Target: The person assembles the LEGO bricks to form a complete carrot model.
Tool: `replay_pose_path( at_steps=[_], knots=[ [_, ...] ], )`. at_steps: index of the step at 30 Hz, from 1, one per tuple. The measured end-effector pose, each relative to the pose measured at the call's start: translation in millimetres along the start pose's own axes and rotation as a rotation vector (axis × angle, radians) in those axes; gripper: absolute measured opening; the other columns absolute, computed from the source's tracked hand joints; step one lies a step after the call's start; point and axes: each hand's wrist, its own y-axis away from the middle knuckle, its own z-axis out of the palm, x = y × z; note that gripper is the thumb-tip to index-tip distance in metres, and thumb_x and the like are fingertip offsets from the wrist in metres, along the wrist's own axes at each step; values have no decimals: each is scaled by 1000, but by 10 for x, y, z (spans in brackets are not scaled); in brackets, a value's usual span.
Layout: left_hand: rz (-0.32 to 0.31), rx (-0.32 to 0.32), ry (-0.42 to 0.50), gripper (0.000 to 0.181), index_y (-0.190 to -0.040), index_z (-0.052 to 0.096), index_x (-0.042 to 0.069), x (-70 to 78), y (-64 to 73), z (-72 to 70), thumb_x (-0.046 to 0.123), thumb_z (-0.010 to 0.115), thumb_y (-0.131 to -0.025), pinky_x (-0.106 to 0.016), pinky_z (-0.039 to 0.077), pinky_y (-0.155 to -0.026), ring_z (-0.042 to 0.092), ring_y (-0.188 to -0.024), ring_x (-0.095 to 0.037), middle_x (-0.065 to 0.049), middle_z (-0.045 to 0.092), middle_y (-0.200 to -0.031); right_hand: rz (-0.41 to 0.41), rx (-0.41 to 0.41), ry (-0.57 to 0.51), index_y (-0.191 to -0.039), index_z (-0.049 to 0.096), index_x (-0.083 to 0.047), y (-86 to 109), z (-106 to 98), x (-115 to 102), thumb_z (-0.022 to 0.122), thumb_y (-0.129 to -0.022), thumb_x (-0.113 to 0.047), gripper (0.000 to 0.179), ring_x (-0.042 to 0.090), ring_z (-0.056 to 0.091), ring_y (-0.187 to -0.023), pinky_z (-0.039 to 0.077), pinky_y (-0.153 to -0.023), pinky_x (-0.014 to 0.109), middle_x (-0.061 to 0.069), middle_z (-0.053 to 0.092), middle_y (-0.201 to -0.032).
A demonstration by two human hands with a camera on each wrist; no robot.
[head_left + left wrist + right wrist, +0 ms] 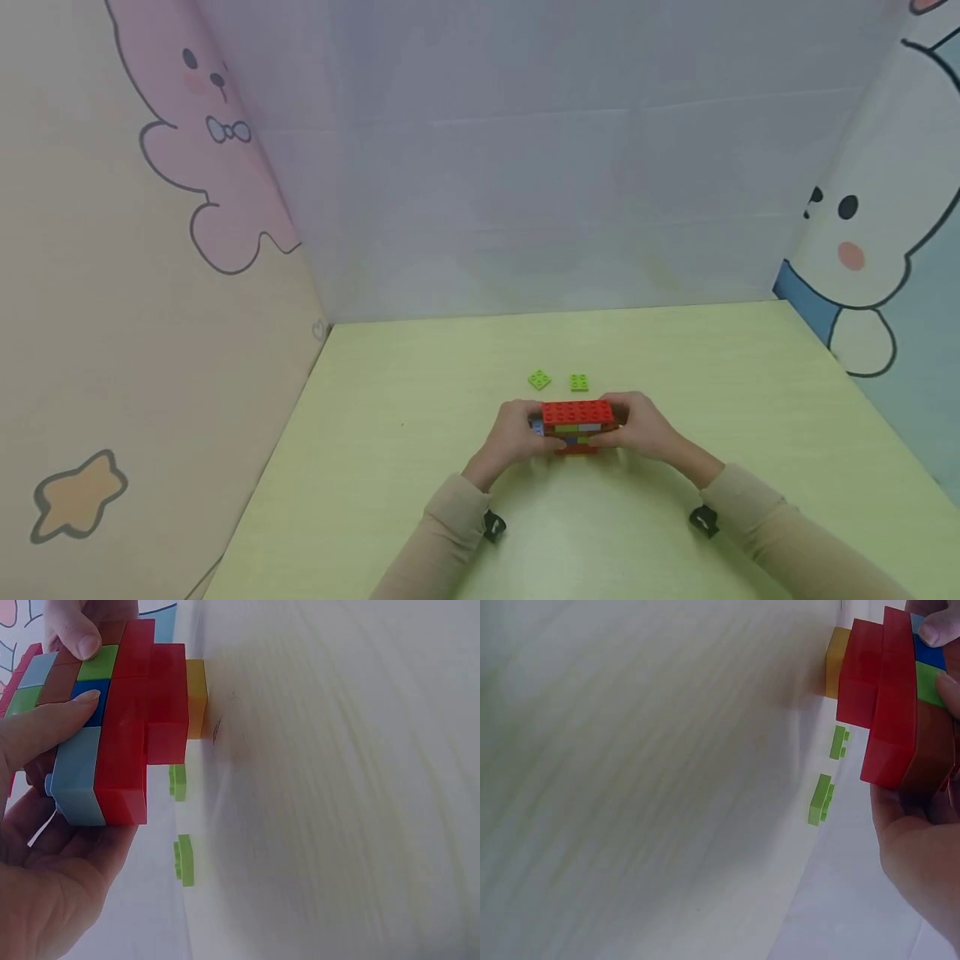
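Note:
Between both hands is a layered block build of toy building bricks (577, 412), topped by a red studded plate. Lower layers show green, light blue, brown and dark blue bricks, then red ones, with a yellow brick (196, 699) at the bottom. My left hand (517, 433) grips its left end, thumb across the front face by the dark blue brick (95, 711). The right hand (643, 429) grips the opposite end, its thumb at a green brick (928, 684). Both hands' other fingers wrap behind the build and are partly hidden.
Two small light green bricks, one turned diagonally (539, 380) and one square-on (579, 382), lie on the pale green table (390, 483) just beyond the build. A white curtain-like backdrop (525, 167) stands at the back edge, with cartoon-printed walls at both sides.

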Motion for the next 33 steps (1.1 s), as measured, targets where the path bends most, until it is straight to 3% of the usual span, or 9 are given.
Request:
replay_pose_path(
  at_steps=[5, 9, 13, 18, 24, 30, 33],
  knots=[
    [27, -2, 20, 39, -102, 74, 21, -77, 11, -32, 27, 89, -66, -28, 48, -75, 59, -83, -4, 17, 67, -90, 18, -11, 20, -102, 69, -9, -15, -11, -22, 84, -73, -17, 34, 34, 62, -89, 49, -78, 32, 5, 69, -97],
    [-22, -39, 17, 38, -93, 75, 22, -195, 38, -118, 35, 90, -62, -28, 49, -68, 61, -76, -6, 17, 66, -84, 38, -3, 18, -100, 69, -9, -19, -23, -21, 85, -72, -16, 33, 35, 62, -89, 49, -77, 33, 7, 69, -97],
    [-72, -63, -65, 39, -91, 75, 17, -338, 64, -253, 34, 91, -60, -27, 49, -68, 60, -75, -7, 13, 65, -83, 49, 7, 10, -98, 69, -8, -17, -32, -24, 85, -71, -15, 32, 36, 62, -90, 50, -76, 33, 5, 69, -96],
    [-116, -1, -131, 42, -96, 74, 8, -457, 31, -384, 28, 90, -63, -29, 49, -70, 59, -79, -10, 4, 66, -87, 40, 8, 1, -98, 68, -7, -6, -23, -8, 85, -71, -14, 32, 35, 62, -90, 50, -76, 33, 2, 69, -96],
    [-132, 57, -126, 51, -106, 71, 4, -490, -161, -335, 33, 87, -67, -31, 49, -73, 58, -84, -14, -3, 66, -95, 59, -3, -19, -97, 69, -7, -7, 4, 23, 85, -72, -14, 31, 25, 63, -88, 50, -76, 32, 1, 69, -96],
    [-80, 112, -198, 58, -116, 65, 0, -483, -452, -179, 31, 85, -71, -32, 49, -78, 59, -93, -18, -9, 65, -105, 48, -1, -32, -99, 68, -5, 2, -6, -4, 84, -72, -12, 32, 23, 63, -88, 50, -77, 32, 3, 69, -96],
    [-98, 114, -236, 59, -119, 63, -1, -459, -557, -140, 30, 84, -73, -33, 48, -81, 57, -95, -20, -9, 63, -107, 38, -5, -45, -99, 68, -5, -8, -9, -8, 84, -72, -11, 32, 23, 63, -88, 50, -77, 32, 3, 69, -96]
  ],
)
